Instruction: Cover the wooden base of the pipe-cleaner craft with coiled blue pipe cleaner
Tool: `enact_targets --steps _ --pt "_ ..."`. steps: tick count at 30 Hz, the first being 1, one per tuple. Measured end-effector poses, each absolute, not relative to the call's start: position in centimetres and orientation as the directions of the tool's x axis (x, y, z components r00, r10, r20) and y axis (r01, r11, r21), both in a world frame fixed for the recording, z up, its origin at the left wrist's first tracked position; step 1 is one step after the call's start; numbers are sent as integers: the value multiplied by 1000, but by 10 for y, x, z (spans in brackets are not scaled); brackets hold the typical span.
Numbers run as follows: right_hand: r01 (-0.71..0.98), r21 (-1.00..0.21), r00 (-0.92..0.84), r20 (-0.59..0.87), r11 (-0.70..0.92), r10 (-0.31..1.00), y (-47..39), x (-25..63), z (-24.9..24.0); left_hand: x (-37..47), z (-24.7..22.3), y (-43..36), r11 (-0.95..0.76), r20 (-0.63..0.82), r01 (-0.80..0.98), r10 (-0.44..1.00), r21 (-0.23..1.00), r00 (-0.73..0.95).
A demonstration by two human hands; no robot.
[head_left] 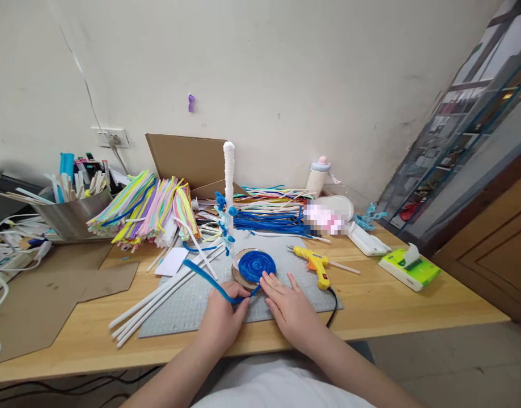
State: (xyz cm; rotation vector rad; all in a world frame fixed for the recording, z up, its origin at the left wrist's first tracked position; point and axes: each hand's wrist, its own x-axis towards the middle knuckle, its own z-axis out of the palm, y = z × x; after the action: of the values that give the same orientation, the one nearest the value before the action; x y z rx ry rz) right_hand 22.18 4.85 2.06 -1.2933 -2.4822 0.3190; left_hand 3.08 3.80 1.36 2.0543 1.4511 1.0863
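Observation:
A blue pipe cleaner [207, 277] runs through the closed fingers of my left hand [226, 311], its free end sticking up to the left. Its other end leads to a flat blue pipe-cleaner coil [257, 265] on a round cardboard base [238, 276]. My right hand [288, 306] lies with fingers stretched out, its fingertips at the lower right edge of the coil. Beside the coil, a white fuzzy post [228, 175] stands upright on the base, with blue curled pieces [225, 224] along its lower half.
A yellow glue gun [313, 263] lies right of the coil on the grey cutting mat [179, 311]. White sticks [158, 300] lie to the left. Behind are bundled pastel pipe cleaners [149, 209] and blue ones [269, 222]. A tissue pack [410, 268] sits far right.

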Motion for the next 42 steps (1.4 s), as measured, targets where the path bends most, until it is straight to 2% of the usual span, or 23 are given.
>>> enact_targets --steps 8,14,16,18,19,21,24,27,35,36,38,40,42 --pt "737 -370 -548 164 566 821 51 224 20 30 12 36 -396 372 615 912 682 174" --pt "649 -528 -527 207 548 824 55 233 23 29 10 36 -374 360 644 919 667 160" --pt "665 -549 -415 293 507 861 57 245 29 28 10 36 -376 360 641 919 669 163" --pt "748 -551 -196 349 370 916 61 265 35 28 10 36 -376 360 644 918 666 164" --pt "801 -542 -68 339 254 938 64 276 38 28 10 36 -375 360 645 919 666 161" --pt "894 -448 125 246 -1 961 72 299 41 28 10 36 -372 360 644 920 669 157" --pt "915 -328 250 2 -236 968 86 322 37 29 10 36 -358 356 641 924 678 140" --pt "909 -318 236 -143 -271 961 100 328 28 28 11 35 -329 343 646 933 689 109" --pt "847 -464 242 -97 -259 965 113 331 16 28 16 34 -376 372 538 920 754 120" --pt "812 -522 248 -96 -261 964 111 331 17 28 16 34 -378 374 528 920 760 120" --pt "632 -745 223 -89 -214 971 104 327 22 28 15 34 -381 378 519 919 765 117" --pt "298 -948 120 -80 -112 990 93 320 31 28 14 34 -384 389 523 915 761 106" --pt "-2 -998 -34 -56 -56 998 81 310 42 28 13 35 -387 403 530 911 755 92"
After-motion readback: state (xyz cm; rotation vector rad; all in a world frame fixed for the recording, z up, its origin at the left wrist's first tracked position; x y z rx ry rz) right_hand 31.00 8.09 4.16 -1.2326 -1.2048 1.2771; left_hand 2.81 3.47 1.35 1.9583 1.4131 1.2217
